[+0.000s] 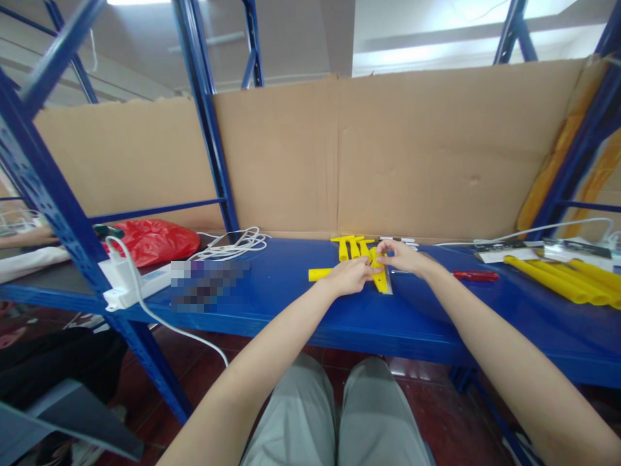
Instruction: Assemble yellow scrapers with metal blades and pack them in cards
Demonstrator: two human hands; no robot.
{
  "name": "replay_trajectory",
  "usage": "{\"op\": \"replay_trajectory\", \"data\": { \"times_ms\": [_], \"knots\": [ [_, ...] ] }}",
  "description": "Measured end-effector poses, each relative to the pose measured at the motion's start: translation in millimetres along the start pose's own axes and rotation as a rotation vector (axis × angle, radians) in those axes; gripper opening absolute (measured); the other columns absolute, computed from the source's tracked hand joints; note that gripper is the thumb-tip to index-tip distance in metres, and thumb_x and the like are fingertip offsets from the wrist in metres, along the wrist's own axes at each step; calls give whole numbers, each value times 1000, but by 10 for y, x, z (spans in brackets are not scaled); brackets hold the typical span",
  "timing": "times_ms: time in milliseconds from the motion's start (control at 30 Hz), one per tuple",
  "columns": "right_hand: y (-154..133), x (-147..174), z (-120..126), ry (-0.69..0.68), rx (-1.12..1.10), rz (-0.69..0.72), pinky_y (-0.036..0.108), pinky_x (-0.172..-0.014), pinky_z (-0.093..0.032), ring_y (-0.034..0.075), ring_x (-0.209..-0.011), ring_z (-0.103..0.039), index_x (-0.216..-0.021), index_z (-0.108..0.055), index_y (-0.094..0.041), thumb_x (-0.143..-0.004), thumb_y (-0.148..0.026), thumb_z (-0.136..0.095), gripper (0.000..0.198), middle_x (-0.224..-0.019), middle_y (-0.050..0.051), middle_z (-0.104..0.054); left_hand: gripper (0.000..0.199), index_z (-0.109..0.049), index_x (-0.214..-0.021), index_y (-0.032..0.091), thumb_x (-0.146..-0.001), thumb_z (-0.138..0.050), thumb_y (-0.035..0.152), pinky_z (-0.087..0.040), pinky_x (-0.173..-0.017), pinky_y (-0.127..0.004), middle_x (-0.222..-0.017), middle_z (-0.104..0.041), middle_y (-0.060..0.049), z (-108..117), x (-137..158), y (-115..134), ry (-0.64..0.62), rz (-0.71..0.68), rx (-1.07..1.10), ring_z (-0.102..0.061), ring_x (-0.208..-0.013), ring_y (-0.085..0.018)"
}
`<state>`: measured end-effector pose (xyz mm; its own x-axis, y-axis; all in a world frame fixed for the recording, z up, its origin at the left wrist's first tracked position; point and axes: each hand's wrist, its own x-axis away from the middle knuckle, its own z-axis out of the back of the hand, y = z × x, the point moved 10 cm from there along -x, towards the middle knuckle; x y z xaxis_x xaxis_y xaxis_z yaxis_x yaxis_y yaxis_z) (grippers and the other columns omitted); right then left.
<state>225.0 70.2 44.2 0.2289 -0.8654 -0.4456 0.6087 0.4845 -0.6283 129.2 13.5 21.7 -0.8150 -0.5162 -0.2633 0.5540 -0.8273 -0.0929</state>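
Clock taken from my hands, with twelve toward the cardboard wall (412, 155): the yellow piece (381, 281) I am busy with lies right at the centre, on the blue tabletop (286, 291), a pale strip along its three o'clock edge. A yellow tube end (319, 275) sticks out toward nine from under my left hand (349, 277); it looks like this same piece's handle, but my hand hides any join. I judge this one to be midway, since both my hands are on it. At eleven, just beyond, three yellow T-shaped pieces (343, 249) lie in a row; whether they are finished or waiting, I can't tell. Well off at three, loose yellow tubes (553, 281) lie together, perhaps more to get through. A red-handled screwdriver (475, 276) rests nearer at three, shaft pointing my way, within easy reach. My left forearm comes up from seven, palm down, fingers curled over the yellow piece and steadying it. My right hand (403, 255) comes in from four, wrist bent inward, thumb and fingertips drawn narrow at the piece's upper end; whether they pinch something small, I cannot tell.
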Motion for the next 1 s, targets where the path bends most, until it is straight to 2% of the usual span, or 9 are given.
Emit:
{"op": "replay_trajectory", "data": {
  "times_ms": [267,433,533,633,833,1000],
  "knots": [
    [140,40,-53,-17,-198,-138,36,-83,-49,15,-75,-56,-76,-55,-21,-64,-15,-64,15,-78,-1,-59,39,-57,-132,27,-96,-44,22,-49,-89,-33,-112,-60,-8,10,-3,3,9,-3,3,-60,-107,-22],
    [162,46,-87,-23,-265,-172,35,-85,-49,14,-77,-58,-77,-55,-21,-66,-13,-64,17,-81,-1,-61,39,-58,-132,26,-96,-44,21,-49,-89,-33,-111,-60,-8,16,-5,1,13,1,11,-60,-105,-22],
    [194,66,-52,22,-292,-221,33,-86,-49,14,-82,-59,-83,-56,-21,-67,-11,-63,19,-87,0,-63,39,-59,-131,27,-96,-44,21,-49,-88,-32,-109,-60,-8,17,-15,-12,32,-2,14,-60,-103,-21],
    [245,110,-27,53,-354,-309,31,-80,-51,14,-82,-60,-91,-58,-21,-71,-13,-63,23,-90,2,-65,39,-59,-131,26,-96,-43,20,-48,-89,-33,-109,-61,-8,44,-26,-63,70,20,18,-60,-102,-21],
    [153,214,-296,-236,-541,-369,26,-66,-54,14,-70,-63,-85,-62,-18,-75,-21,-68,11,-82,5,-69,41,-57,-133,22,-95,-44,19,-49,-91,-34,-110,-63,-10,120,-20,-231,130,119,3,-60,-104,-21],
    [127,247,-345,-298,-566,-361,27,-60,-57,14,-63,-64,-82,-63,-16,-73,-23,-72,14,-75,5,-69,42,-54,-135,24,-94,-45,19,-49,-93,-34,-116,-64,-9,115,-10,-261,156,123,17,-61,-108,-20]
  ]
}}
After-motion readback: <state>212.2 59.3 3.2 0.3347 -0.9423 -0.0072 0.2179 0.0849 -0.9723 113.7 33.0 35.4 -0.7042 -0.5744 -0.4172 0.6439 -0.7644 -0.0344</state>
